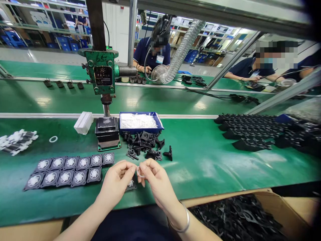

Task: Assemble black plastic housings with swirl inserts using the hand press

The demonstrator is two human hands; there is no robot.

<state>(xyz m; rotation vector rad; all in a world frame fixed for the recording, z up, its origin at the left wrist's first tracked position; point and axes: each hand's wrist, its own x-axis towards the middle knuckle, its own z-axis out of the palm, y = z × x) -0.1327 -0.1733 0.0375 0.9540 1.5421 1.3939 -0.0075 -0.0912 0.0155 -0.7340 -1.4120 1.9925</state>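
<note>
"While we look down over the smooth green bench (200, 167), what lies closest to us?"

"We have an open brown cardboard box (291, 211) heaped with flat black plastic parts (238, 214), well to the right of the green-and-black metal press (101, 72) and nearer us than it."

"And our hands?"

"Both are in front of the press, slightly to its right. Our right hand (157, 177) grips a thin white ring (137, 172) between thumb and fingers. Our left hand (117, 177) has thumb and forefinger drawn close together at the ring's edge; we can't tell whether they pinch it too."

"What do we see beside them?"

"Partly hidden by our hands, a square black unit (130, 184) with a white swirled disc. Two rows of similar black units (65, 176) run leftward from before the press."

"Farther off?"

"Jumbled black plastic fittings (140, 144) right of the press's base, then a shallow blue tray (132, 130) of thin white strips (137, 120). We spot a translucent white block (84, 123) just left of the press and, beyond it to the right, a co-worker in a dark blue shirt (140, 52)."
</note>
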